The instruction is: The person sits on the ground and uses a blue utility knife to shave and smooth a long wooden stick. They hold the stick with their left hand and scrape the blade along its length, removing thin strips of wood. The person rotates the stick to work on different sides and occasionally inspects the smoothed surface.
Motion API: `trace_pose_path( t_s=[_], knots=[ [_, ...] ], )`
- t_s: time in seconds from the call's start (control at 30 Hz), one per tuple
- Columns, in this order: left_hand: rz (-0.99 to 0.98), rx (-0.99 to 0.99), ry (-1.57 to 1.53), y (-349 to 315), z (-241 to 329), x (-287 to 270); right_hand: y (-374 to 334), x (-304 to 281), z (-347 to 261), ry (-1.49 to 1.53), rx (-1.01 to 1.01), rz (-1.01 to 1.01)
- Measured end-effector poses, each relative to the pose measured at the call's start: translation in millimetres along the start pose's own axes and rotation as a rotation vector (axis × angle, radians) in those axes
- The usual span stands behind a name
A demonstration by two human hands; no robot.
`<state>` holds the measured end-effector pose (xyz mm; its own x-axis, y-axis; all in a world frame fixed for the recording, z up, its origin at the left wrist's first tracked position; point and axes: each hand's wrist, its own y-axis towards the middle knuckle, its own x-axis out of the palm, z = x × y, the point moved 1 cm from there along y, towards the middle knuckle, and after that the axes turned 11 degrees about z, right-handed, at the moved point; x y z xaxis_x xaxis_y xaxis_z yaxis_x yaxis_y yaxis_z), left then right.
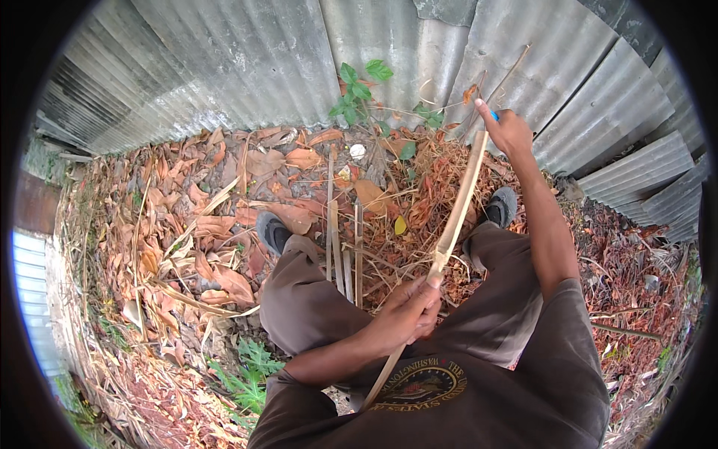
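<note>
My left hand (410,310) is wrapped round a long pale bamboo strip (461,206) in front of my body. The strip slants from my shirt up and away to the right, with a joint ridge just beyond my fingers. At its far end my right hand (511,133) is closed, thumb stretched along the top. A small blue part (494,116) shows beside that thumb; the rest of what this hand holds is hidden. More narrow bamboo strips (334,224) lie on the ground between my legs.
Corrugated metal sheets (224,67) form a wall ahead. Dry leaves (224,277) cover the ground to the left, with reddish litter at the right. A green vine (355,93) grows by the wall, and a thin twig (512,67) rises beyond my right hand.
</note>
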<state>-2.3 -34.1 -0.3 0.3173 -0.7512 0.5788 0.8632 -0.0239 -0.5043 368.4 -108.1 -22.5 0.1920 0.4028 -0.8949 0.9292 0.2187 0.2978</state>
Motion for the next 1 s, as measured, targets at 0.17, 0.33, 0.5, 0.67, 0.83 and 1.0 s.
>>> trace_pose_path(
  t_s=[0.17,0.33,0.5,0.67,0.83,1.0],
  knots=[
    [0.232,0.036,-0.194,13.5,7.8,-29.3,-38.8,-34.4,-16.4,0.097,-0.187,-0.112],
    [0.253,0.087,-0.186,11.8,14.2,-35.4,-113.1,-44.6,-61.6,0.155,-0.598,-0.248],
    [0.273,0.064,-0.218,13.7,15.6,-37.1,-139.6,-28.8,-68.3,0.231,-0.743,-0.264],
    [0.249,0.036,-0.223,12.0,10.5,-31.1,-115.9,-11.0,-62.9,0.23,-0.694,-0.104],
    [0.254,0.067,-0.18,10.6,11.4,-31.5,-119.9,-9.4,-64.2,0.29,-0.596,-0.21],
    [0.298,0.124,-0.073,6.5,15.0,-31.4,-138.8,-9.8,-67.7,0.275,-0.749,-0.126]
  ],
)
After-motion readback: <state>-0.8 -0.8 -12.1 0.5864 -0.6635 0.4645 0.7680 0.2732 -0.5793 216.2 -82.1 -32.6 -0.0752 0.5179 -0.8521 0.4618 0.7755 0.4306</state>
